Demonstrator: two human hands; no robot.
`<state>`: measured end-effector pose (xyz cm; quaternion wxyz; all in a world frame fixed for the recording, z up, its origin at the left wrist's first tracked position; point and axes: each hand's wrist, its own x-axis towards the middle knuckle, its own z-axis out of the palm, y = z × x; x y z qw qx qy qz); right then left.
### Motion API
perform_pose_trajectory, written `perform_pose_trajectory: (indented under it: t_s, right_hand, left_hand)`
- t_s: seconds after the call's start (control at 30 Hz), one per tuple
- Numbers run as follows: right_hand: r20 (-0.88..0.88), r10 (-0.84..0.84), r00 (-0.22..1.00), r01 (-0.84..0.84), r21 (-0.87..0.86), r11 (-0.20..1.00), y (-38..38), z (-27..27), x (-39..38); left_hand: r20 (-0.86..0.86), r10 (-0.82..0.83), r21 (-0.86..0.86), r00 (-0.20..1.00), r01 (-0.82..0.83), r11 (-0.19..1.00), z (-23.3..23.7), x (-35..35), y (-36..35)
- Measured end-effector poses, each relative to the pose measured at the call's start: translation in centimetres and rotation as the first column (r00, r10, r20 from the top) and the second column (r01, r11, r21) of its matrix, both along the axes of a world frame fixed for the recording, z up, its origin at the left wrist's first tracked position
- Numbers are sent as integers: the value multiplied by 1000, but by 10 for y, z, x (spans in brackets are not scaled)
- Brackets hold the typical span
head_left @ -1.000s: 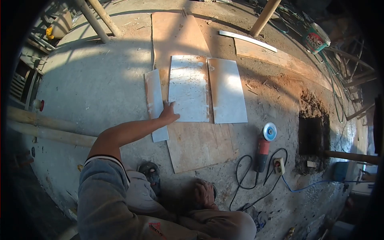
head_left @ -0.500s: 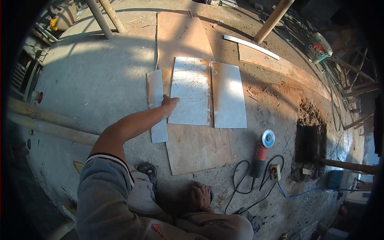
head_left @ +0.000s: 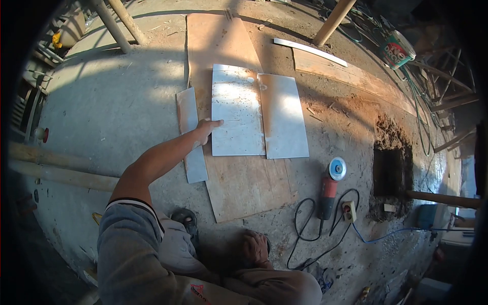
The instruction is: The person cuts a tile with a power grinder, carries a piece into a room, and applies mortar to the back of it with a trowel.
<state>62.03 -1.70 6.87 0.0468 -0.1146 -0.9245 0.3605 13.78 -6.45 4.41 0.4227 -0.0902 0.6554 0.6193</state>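
Note:
My left hand [head_left: 205, 130] reaches forward with its thumb on top of the left edge of a scratched, rust-stained white panel [head_left: 236, 112]. Its other fingers are partly hidden at that edge. Left of it lies a narrow white strip [head_left: 192, 134], partly under my wrist. A second white panel [head_left: 284, 117] lies against the right side of the middle one. Beneath them is a long brown board [head_left: 249, 183]. Down by my knees, my right hand [head_left: 255, 248] rests in shadow with its fingers loosely apart, holding nothing visible.
To the right, an angle grinder [head_left: 329, 190] with a disc lies on the concrete, its cable looping near a socket block [head_left: 349, 211]. Beyond is a square hole [head_left: 390, 173]. Poles [head_left: 334, 23], a plank [head_left: 356, 76] and a bucket [head_left: 397, 50] stand or lie farther off.
The middle panel has turned slightly and shifted right relative to the strip, with my left hand at its edge. The gap beside the strip is wider. The whole view has shifted a little.

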Motion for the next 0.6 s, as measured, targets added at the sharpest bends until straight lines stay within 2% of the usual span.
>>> perform_pose_trajectory:
  t_s: [0.03, 0.13, 0.27, 0.33, 0.47, 0.53, 0.6]
  right_hand:
    - [-1, 14, 1000, -14, -6, 1000, 1, 3, -1]
    - [-3, 26, 1000, -26, -2, 1000, 2, 1, -3]
    - [46, 18, 999, -15, -48, 999, 2, 11, -4]
    - [32, 22, 999, -21, -42, 999, 3, 10, -6]
    - [9, -15, 1000, 16, -51, 999, -2, 3, 0]
    - [20, -11, 1000, 12, -47, 999, 1, 8, -2]
    - [31, -3, 1000, 5, -48, 999, 1, 10, 0]
  left_hand:
    - [-46, -76, 146, 996, 82, 986, 15, 5, -1]
    - [-132, -73, 185, 989, 97, 978, 43, 22, 6]
    - [-165, -38, 216, 986, 74, 974, 36, 29, 16]
    - [-335, 21, 260, 942, 71, 963, 37, 30, 15]
    - [-339, -5, 240, 941, 91, 967, 66, 21, 5]
    - [-163, 6, 281, 987, 41, 959, 81, 21, -5]
    - [-121, -61, 307, 991, 96, 947, 88, 42, -19]
